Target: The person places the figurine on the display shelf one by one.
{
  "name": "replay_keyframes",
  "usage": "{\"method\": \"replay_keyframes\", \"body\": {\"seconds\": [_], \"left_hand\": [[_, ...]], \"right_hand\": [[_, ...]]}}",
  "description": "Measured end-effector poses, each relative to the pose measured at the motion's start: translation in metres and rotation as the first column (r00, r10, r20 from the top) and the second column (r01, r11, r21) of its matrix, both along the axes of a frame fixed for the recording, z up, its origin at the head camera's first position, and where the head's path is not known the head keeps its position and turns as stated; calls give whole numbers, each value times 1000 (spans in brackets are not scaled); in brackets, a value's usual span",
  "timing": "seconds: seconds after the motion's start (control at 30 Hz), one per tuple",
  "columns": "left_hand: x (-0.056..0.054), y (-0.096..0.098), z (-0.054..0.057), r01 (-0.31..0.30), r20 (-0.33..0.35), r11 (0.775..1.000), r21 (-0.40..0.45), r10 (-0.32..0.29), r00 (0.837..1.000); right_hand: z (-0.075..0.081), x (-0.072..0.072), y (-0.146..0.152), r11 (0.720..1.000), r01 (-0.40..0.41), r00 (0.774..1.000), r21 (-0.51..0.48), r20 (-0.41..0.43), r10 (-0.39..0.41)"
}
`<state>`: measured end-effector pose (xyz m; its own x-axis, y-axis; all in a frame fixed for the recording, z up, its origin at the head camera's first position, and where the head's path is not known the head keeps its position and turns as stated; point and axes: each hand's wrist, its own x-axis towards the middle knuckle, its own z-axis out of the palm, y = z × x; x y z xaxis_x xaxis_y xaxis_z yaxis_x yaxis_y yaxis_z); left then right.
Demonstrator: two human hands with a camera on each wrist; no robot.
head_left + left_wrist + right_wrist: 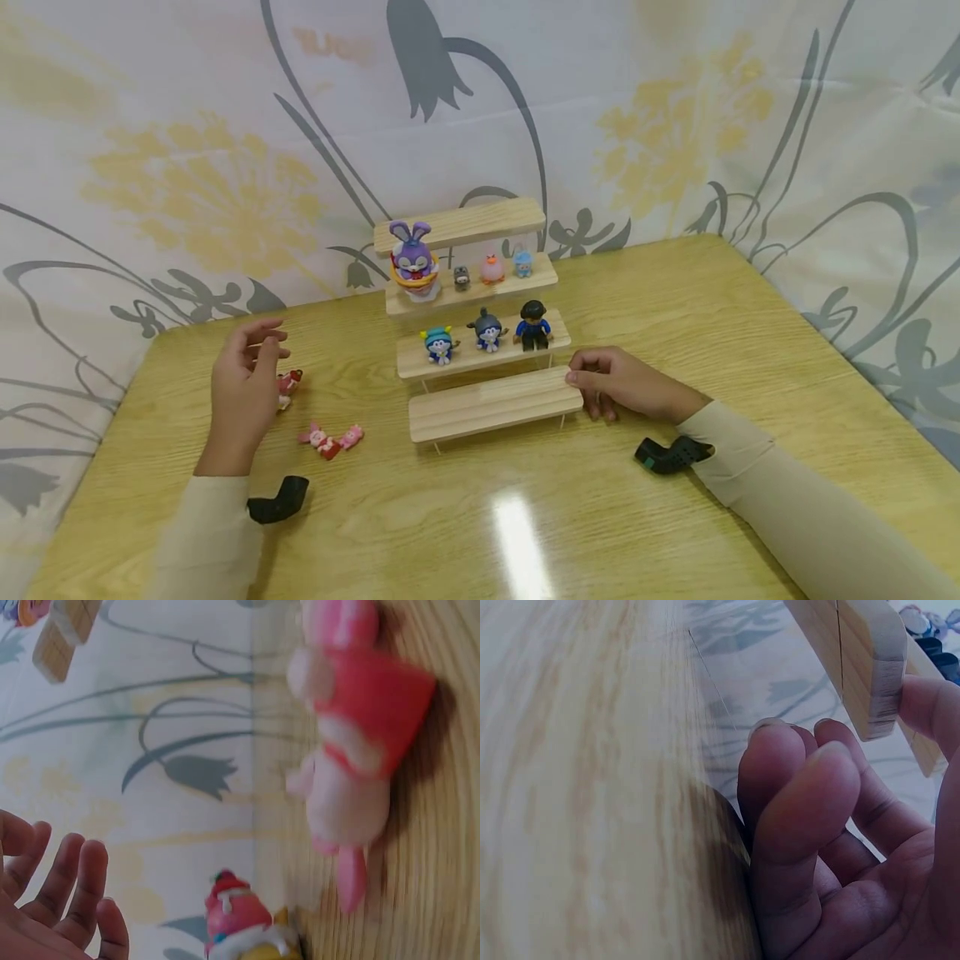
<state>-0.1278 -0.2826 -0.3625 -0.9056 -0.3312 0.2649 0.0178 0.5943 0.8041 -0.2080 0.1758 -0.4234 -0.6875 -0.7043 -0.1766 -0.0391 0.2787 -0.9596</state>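
My left hand (pixel 243 375) hovers at the left with fingers loosely bent, holding nothing. Beside it on the table is a red-and-pink figurine (pixel 288 382), partly hidden by the hand. Closer to the stand lie a pink figurine with a red part (pixel 321 440) and a smaller pink figurine (pixel 351 437). My right hand (pixel 622 383) grips the right end of the lowest step of a tiered wooden display stand (pixel 495 404). Its thumb touches the board's corner, and the other fingers curl beside and below it (pixel 885 682).
A purple rabbit figurine (pixel 414 262) and several small figures stand on the second step from the top. Below are two blue-clad figurines (pixel 438 346) (pixel 487 331) and a black-haired doll (pixel 533 325). Patterned cloth (pixel 480 100) hangs behind the table (pixel 420 525).
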Motion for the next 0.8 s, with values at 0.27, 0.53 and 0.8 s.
{"method": "replay_keyframes", "body": {"seconds": [0.27,0.53,0.8], "left_hand": [[1,-23,-1,-97,137,994,-47,102,985],[3,-42,-5,-18,322,998,-65,38,946],[2,-54,-8,129,539,985,-114,-48,841]], "right_hand": [[-1,0,0,1000,7,1000,2,11,-7],[-1,-1,1,1000,13,1000,6,17,-13],[2,0,1,1000,13,999,-11,42,-12]]}}
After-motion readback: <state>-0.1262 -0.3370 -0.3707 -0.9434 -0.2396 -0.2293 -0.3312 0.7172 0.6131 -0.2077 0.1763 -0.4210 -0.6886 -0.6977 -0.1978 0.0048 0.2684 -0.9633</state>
